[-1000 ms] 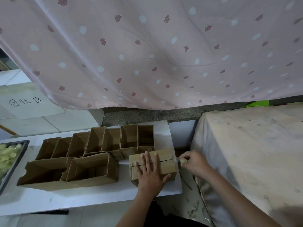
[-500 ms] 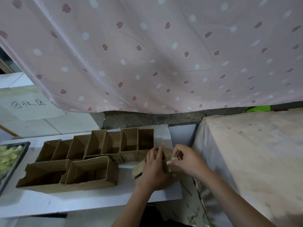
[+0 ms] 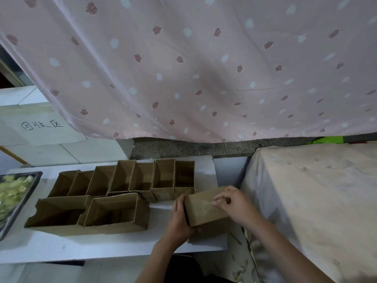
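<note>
Through the head camera I am looking down at the closed box (image 3: 206, 209), which is sitting at the right-hand end of the white table (image 3: 122, 246), close to its near corner. Its long axis is running across me, left to right, with the right end swung a little farther away. The left hand (image 3: 179, 219) is gripping the box's left end, fingers curled up that face and thumb hooked round the near edge. The right hand (image 3: 234, 205) is lying over the far right part of the top, fingertips bunched and pinching a glossy strip that I am reading as clear tape (image 3: 207, 206) running along the top. So the box is lying between the two hands, and the right hand is the nearer one to the tape; I am judging that any pressing down will be running leftward along that long axis, toward the bracing hand.

To the left, a row of open boxes (image 3: 142, 176) is standing along the table's far edge, with two larger open boxes (image 3: 114, 213) in front, just beside the left hand but apart from it. A dark tray (image 3: 30, 193) of pale yellow pieces is sitting at the far left. A cloth-covered surface (image 3: 306, 190) is rising just beside the right forearm, and a pink patterned curtain (image 3: 183, 68) is hanging behind everything
</note>
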Motion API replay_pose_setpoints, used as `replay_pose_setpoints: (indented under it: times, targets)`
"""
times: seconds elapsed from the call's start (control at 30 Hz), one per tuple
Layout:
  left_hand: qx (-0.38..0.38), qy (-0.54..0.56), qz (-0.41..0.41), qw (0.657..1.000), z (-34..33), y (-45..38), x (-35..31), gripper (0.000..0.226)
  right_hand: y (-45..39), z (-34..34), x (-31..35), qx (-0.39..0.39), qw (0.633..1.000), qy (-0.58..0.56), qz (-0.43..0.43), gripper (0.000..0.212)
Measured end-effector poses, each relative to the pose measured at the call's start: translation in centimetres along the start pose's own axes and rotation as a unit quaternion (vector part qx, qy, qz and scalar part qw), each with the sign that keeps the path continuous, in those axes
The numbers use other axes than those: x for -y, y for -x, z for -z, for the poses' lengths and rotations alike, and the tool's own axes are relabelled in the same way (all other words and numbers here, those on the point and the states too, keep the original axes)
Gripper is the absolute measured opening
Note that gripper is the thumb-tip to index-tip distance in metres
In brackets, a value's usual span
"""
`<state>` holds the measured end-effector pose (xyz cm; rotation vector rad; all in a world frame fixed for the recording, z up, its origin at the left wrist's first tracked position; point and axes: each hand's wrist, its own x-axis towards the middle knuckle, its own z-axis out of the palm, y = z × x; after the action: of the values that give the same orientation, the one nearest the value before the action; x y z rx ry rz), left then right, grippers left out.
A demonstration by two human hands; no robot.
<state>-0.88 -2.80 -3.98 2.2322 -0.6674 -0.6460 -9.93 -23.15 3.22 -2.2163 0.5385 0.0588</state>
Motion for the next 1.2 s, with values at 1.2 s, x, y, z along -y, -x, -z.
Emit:
replay_pose_setpoints:
  times: [1.2]
  targets:
    - [-0.029, -0.342, -0.049, 0.938, -4.7, -0.4, -2.7, 0.092, 0.3, -2.1, 1.1, 0.08, 0.994, 0.022, -0.065, 0.017]
